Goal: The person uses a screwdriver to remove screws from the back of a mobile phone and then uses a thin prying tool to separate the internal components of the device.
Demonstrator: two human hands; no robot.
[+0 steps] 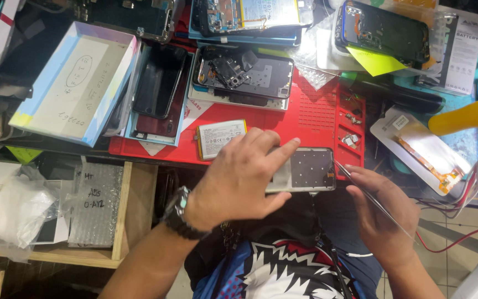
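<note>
Reaching in from the lower left, the left hand (239,178) lies palm-down over the near end of an opened phone (304,170), wrist bent slightly and a dark watch (177,213) strapped just behind it. Its fingers are spread a little and pressed onto the phone, the index finger stretched out along the far edge and the thumb hooked under the near edge, so the phone is pinned between them. The phone sits at the near edge of the red mat (283,124), its bare metal inner plate facing up, just above the person's lap.

The right hand (380,213) comes up from the lower right, half curled with the palm turned toward the left. Its fingers are closed together around thin metal tweezers (369,196), which run slantwise through the grip; the tips touch the phone's right end.

Just beyond the left hand, a white battery (221,138) lies flat on the mat. Farther back on the mat rests 1 dark phone frame (243,75) with its parts exposed. To the left a pale box (76,83) lies tilted over other phones. At the far right a yellow handle (466,116) points in over a blue surface.
</note>
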